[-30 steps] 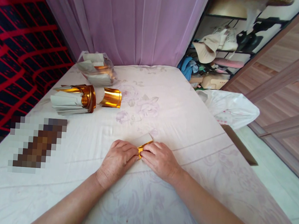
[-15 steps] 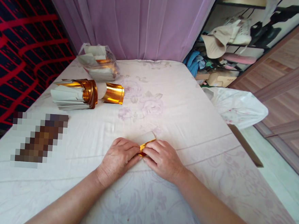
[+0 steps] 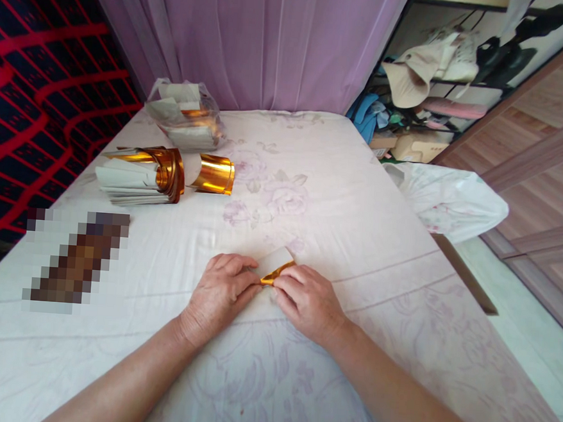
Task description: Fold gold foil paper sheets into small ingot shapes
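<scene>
Between my two hands a sheet of gold foil paper point(image 3: 277, 272) lies on the cloth-covered table. Its pale back faces up at the far side, and a narrow gold strip is folded or rolled along the near side. My left hand point(image 3: 225, 290) pinches the left end of the gold strip between thumb and fingers. With closed fingers my right hand point(image 3: 311, 303) grips the right end. Both palms rest low over the table, and the fingers hide parts of the paper.
A fanned stack of gold foil paper point(image 3: 141, 179) lies at left, with a curled gold sheet point(image 3: 215, 174) beside it. Behind stands a clear plastic bag point(image 3: 186, 114) of more paper. A pixelated patch point(image 3: 78, 258) covers something at left. A white bag point(image 3: 456, 201) hangs beyond the right edge.
The left fingers have lifted and spread slightly, showing more of the pale paper. The gold strip between the hands looks narrower. Both hands have shifted a little away from me.
</scene>
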